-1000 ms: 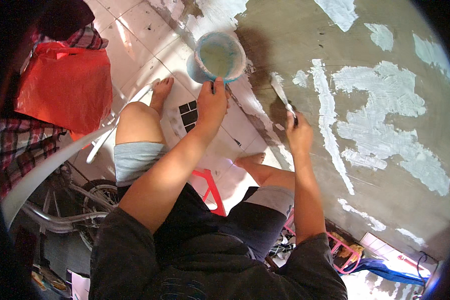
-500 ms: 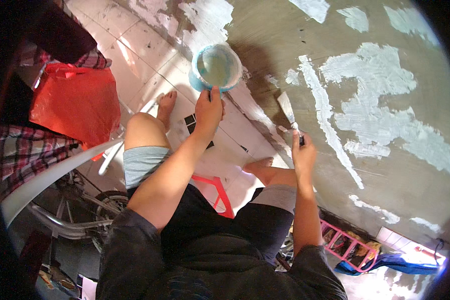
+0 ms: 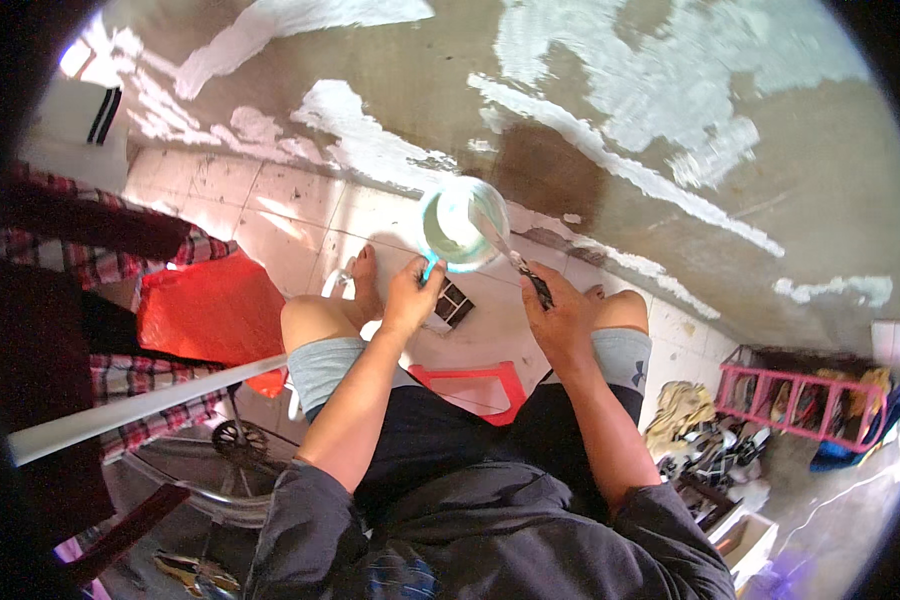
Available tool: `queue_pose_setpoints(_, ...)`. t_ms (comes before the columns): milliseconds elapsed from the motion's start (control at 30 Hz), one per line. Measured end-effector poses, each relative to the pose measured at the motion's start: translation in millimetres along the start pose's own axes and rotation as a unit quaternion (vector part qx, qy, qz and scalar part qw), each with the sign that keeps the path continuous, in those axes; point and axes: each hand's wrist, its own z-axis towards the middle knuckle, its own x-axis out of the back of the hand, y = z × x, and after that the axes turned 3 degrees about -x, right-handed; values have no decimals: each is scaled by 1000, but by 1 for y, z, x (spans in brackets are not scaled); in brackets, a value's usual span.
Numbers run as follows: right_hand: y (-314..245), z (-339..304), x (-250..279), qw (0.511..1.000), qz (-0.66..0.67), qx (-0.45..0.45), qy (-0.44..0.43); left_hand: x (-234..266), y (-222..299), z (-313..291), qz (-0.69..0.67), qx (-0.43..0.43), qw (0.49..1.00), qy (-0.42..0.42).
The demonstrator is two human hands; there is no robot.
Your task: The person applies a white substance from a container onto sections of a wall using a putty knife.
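Note:
A light-blue plastic pot [image 3: 432,262] with white paste smeared inside is held out by its handle in my left hand [image 3: 411,297]. My right hand [image 3: 560,312] grips the dark handle of a putty knife [image 3: 500,240]. Its blade reaches over the pot's right rim into the opening, and I cannot tell whether it touches the paste. Beyond the pot stands a grey-brown wall [image 3: 450,65] with rough white patches and a long white diagonal streak [image 3: 620,150].
Between my knees lies a red plastic frame [image 3: 475,376] on pale tiles. Left are a red bag [image 3: 205,315], a white pole [image 3: 150,403] and a wheel [image 3: 240,443]. A pink rack [image 3: 800,400] stands right, with a cluttered heap [image 3: 705,440] beside it.
My right hand has brought the putty knife from the wall leftward to the pot. The view has turned, and the pot in my left hand now sits nearer to the knife.

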Motion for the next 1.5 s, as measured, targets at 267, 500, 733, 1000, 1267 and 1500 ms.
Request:
queue_pose_setpoints(267,24,-16,16,987,-148,-6,-59,-26,17,-35,177,-145,968,-101)
queue_pose_setpoints(500,45,-30,18,989,-120,17,-90,-40,11,-40,243,-142,952,-118)
queue_pose_setpoints(733,52,-39,20,995,-62,16,-75,-45,19,-44,254,-159,945,-129)
queue_pose_setpoints(1000,70,-36,19,997,48,-59,-25,-47,22,-45,258,-168,943,-126)
queue_pose_setpoints(1267,79,-30,41,848,390,-342,-107,-39,4,-30,189,-73,974,-98)
queue_pose_setpoints(1500,79,-27,41,758,501,-390,-149,-34,8,-26,46,72,990,-114)
